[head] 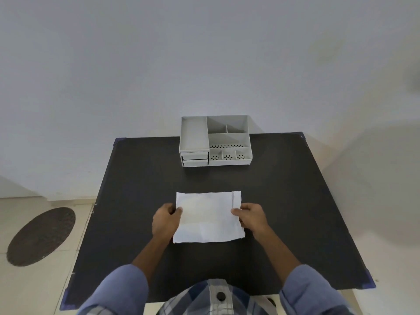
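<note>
A white cloth or paper sheet (208, 218), roughly rectangular with a crease near its right side, lies flat on the black table (284, 201). My left hand (166, 221) pinches its left edge, thumb on top. At the right edge my right hand (251, 218) pinches the sheet in the same way. Both hands sit about midway along the sheet's sides.
A white desk organiser (216, 142) with several compartments and two small drawers stands at the table's far edge against the wall. A dark oval mat (41, 236) lies on the tiled floor to the left. The table corners carry blue protectors.
</note>
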